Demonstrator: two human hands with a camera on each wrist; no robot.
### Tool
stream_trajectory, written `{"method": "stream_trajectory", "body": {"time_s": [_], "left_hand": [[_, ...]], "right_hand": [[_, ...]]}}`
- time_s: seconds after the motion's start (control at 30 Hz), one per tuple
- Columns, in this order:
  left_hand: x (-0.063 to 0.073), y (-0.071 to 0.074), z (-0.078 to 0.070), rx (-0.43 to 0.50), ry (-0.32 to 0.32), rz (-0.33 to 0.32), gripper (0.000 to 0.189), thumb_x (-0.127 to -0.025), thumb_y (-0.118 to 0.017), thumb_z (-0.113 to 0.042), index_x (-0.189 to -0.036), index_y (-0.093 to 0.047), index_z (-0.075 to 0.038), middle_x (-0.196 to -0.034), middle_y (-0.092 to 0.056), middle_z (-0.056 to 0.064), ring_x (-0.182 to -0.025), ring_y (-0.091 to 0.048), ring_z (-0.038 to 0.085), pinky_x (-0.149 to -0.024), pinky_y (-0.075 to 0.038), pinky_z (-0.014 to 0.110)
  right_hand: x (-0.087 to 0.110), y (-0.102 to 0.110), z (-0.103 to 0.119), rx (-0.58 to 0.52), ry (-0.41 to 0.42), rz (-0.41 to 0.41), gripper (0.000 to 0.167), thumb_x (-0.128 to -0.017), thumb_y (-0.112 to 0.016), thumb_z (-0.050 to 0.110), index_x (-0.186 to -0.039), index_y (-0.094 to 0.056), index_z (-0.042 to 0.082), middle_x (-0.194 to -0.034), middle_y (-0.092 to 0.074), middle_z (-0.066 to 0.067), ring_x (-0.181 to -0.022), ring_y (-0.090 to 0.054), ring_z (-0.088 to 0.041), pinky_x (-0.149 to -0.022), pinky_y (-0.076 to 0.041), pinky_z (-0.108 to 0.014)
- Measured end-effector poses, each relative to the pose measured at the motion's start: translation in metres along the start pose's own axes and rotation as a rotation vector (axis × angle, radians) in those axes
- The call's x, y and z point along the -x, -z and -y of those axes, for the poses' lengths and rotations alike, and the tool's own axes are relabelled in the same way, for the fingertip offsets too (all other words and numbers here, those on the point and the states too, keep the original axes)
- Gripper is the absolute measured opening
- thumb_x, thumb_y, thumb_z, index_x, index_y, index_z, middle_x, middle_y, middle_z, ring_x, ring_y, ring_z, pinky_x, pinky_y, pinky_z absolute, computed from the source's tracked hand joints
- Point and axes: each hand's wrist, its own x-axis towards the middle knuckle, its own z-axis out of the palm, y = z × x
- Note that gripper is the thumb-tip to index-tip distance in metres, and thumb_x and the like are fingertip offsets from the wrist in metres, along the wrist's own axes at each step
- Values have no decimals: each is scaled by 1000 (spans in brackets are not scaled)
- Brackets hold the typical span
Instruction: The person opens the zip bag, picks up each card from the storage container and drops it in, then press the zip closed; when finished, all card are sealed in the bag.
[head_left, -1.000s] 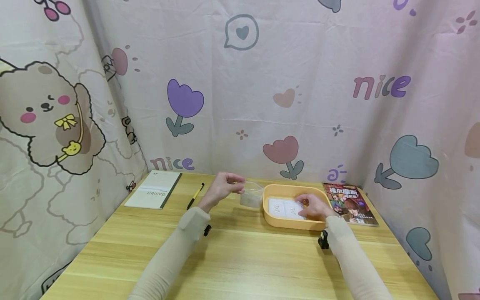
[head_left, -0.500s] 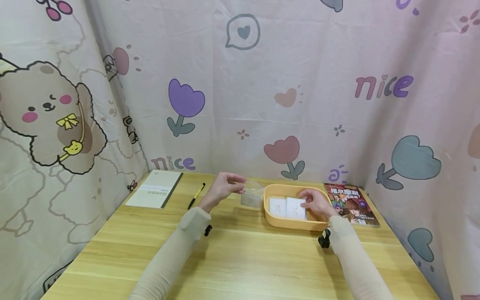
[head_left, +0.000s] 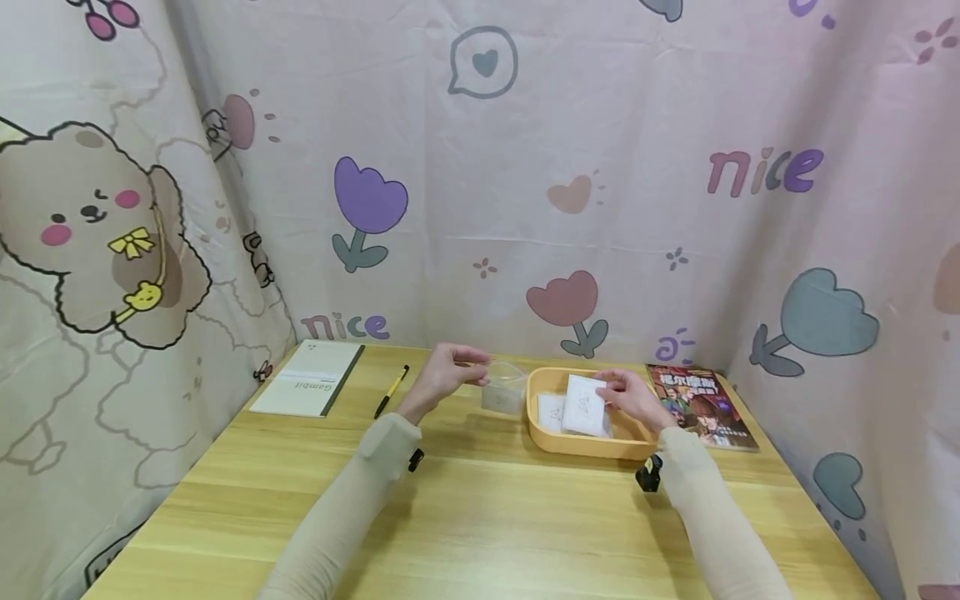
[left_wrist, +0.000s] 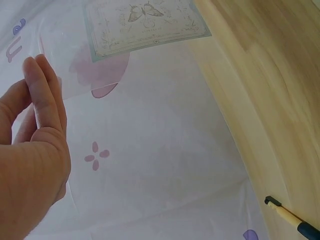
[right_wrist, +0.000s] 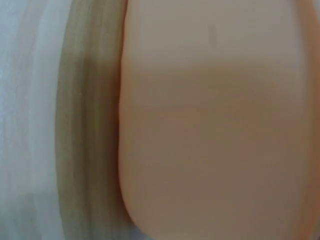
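Note:
In the head view my left hand (head_left: 444,379) pinches the top of a clear plastic bag (head_left: 502,398) and holds it up just left of an orange-yellow tray (head_left: 592,447). The left wrist view shows a card with a butterfly print (left_wrist: 147,22) in the bag, hanging from my left fingertips (left_wrist: 36,62). Over the tray, my right hand (head_left: 636,400) pinches the right edge of a white packet (head_left: 585,406) with a faint drawing, tilted up. Another white packet (head_left: 551,412) lies in the tray to its left. My right hand is out of the right wrist view.
A magazine (head_left: 703,407) with a red cover lies right of the tray. Farther left are a yellow and black pen (head_left: 392,392) and a white notebook (head_left: 309,379). A patterned curtain (head_left: 480,208) stands behind the wooden table (head_left: 480,517).
My right hand has taken hold of the right-hand white packet and lifted its edge up and to the left. My left hand and the clear bag have stayed in place.

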Motion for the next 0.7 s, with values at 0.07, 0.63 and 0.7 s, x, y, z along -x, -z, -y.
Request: {"method": "stream_trajectory", "body": {"time_s": [0.07, 0.63, 0.7], "left_hand": [[1, 1, 0, 2, 1, -4, 25, -87, -71, -1, -111, -70, 2, -107, -72, 17, -77, -73, 17, -78, -63, 34], [1, -1, -2, -9, -4, -7, 25, -87, -72, -1, -111, -70, 3, -106, -72, 19, -75, -72, 17, -81, -63, 39], [1, -1, -1, -8, -7, 2, 26, -87, -71, 0, -112, -69, 4, -108, -72, 21, -76, -72, 18, -80, -63, 37]], "right_hand": [[0, -1, 4, -29, 41, -16, 31, -95, -61, 4, -125, -55, -3, -89, -65, -14, -75, -64, -16, -79, -61, -52], [5, -20, 39, -85, 224, -48, 35, -89, -66, -3, -124, -62, -3, -84, -55, -15, -78, -64, -34, -74, -63, -47], [6, -22, 42, -106, 251, -54, 39, -89, -66, -4, -127, -60, -1, -85, -53, -17, -76, -64, -28, -74, -62, -49]]}}
